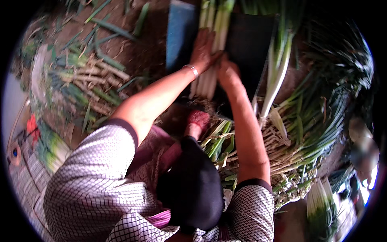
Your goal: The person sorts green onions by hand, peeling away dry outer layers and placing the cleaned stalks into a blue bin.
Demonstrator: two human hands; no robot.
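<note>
Lays left hand [203,50] across a bunch of leeks [207,82] at the middle far part of the scene, fingers stretched out along the stalks toward the far side; cannot tell if gripping or only pressing. Brings right hand [227,70] to the right flank of the same bunch, close by the left thumb, fingers curled in and blurred; cannot tell what, if anything, is pinched there. Wears a pale bracelet [194,71] on the left wrist. Shows the bunch lying lengthwise, pale stalks and stringy roots [203,105] toward the near side, green running far, past the hands. Set on a smooth panel [250,44], blue at left and dark at right. Just right of the panel, lying with white end near: a longer leek [280,76]. Farther right, heaped broadly: a pile of leeks [306,117], roots leftward, leaves far and right. Near the middle, below the bunch: a red shoe [198,118] and a black-covered knee [193,185]. Left, across the brown floor [153,24]: a smaller heap of pale-stemmed leeks [90,74], with loose green leaves [115,28] beyond. Out at near left and near right: a left bundle [52,151] and a right bundle [322,205], both white and green.
</note>
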